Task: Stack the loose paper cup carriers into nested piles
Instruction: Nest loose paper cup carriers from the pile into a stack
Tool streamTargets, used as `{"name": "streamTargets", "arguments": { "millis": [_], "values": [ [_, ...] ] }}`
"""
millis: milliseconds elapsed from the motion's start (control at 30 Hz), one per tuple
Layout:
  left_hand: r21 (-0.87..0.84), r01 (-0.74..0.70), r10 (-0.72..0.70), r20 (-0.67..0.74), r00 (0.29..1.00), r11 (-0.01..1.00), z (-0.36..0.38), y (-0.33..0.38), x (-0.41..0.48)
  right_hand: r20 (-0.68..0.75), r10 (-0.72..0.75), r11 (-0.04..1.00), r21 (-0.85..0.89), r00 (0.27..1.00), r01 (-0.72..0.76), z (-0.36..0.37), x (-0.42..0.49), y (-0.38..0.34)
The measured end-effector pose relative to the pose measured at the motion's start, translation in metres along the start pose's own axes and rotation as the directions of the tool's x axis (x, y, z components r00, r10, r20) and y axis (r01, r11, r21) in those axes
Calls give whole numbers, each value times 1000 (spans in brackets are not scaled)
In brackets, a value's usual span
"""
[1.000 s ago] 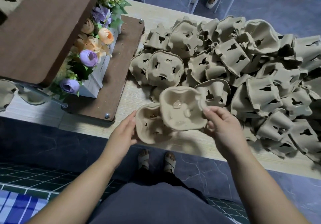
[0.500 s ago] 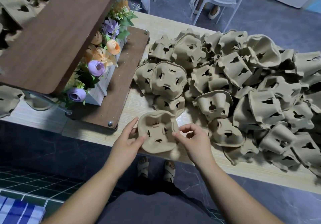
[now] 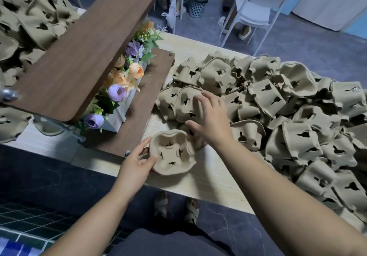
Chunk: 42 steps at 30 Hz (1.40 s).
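A nested pile of brown pulp cup carriers [image 3: 172, 153] sits hollow side up near the table's front edge. My left hand [image 3: 137, 163] grips its left rim, thumb over the edge. My right hand [image 3: 209, 116] reaches forward with fingers spread, hovering over an upturned carrier [image 3: 183, 106] at the near left of the loose heap; contact is unclear. A large heap of loose carriers [image 3: 288, 120] covers the right half of the table.
A wooden two-tier shelf [image 3: 79, 53] with a box of artificial flowers [image 3: 119, 90] stands at the left. More carriers [image 3: 29, 17] lie behind it. The light wooden table [image 3: 208, 178] has bare room in front. A white chair [image 3: 256, 7] and bin stand beyond.
My right hand let go of the nested pile and moved forward over the heap. The left hand keeps hold of the pile, which now rests on the table.
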<state>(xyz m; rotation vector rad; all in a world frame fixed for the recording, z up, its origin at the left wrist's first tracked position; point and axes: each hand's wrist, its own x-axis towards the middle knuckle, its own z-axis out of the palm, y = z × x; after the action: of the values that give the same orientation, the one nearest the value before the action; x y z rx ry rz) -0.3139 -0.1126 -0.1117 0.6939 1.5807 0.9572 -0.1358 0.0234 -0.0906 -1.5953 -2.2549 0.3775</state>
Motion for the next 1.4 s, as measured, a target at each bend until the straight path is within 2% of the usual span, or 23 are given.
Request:
{"name": "streamTargets", "arguments": {
  "millis": [67,167,267,333,400,500,600,667,733,800,867,967,1000,1033,1133,1200,1300,1400],
  "values": [
    [-10,-5,5,-1,1000,1000,0,-1,1,14,-6,999,-49,1000,6,3,9,4],
    [-22,3,-2,13,1000,1000,-2,-3,2,-1,9,1000,-19,1000,-9,-1,13,5],
    [-29,4,-3,18,1000,1000,-3,-4,1,-40,88,983,163,995,-80,-18,11,3],
    [-28,0,0,16,1000,1000,-3,-5,1,12,191,905,384,982,-181,-37,4,4],
    [-37,0,0,11,1000,999,-3,-5,1,185,246,708,637,951,-307,-58,-12,4],
    [-47,-2,2,9,1000,999,-2,-4,1,431,329,350,771,840,-533,-70,-54,9],
    [-40,-1,2,28,1000,999,0,-4,1,631,375,-18,737,679,-676,-54,-92,20],
    [-40,7,-5,49,999,999,1,-6,2,728,396,-154,654,560,-740,-38,-107,22],
    [-45,22,-19,70,997,999,0,-9,3,772,422,-238,601,476,-763,-24,-117,27],
    [-42,34,-30,84,996,999,0,-12,4,756,464,-210,600,461,-772,-18,-121,30],
    [-42,37,-33,89,996,998,0,-13,4,701,538,-133,619,468,-774,-20,-123,33],
    [-31,30,-28,74,997,999,2,-10,3,583,598,24,673,550,-740,-28,-129,36],
    [-30,28,-25,73,997,999,2,-9,2,536,602,116,675,593,-728,-32,-131,35],
    [-27,25,-23,72,997,999,2,-9,2,484,594,253,645,643,-721,-33,-132,35],
    [-35,25,-23,70,997,999,3,-7,1,331,546,657,400,769,-639,-32,-133,29],
    [-39,24,-22,70,997,999,3,-6,1,221,478,804,280,850,-524,-28,-133,25],
    [-39,18,-16,68,998,999,2,-6,1,164,429,865,207,888,-456,-23,-134,26],
    [-47,20,-17,70,997,999,2,-7,1,137,515,805,261,846,-533,-34,-132,28]
  ]
}}
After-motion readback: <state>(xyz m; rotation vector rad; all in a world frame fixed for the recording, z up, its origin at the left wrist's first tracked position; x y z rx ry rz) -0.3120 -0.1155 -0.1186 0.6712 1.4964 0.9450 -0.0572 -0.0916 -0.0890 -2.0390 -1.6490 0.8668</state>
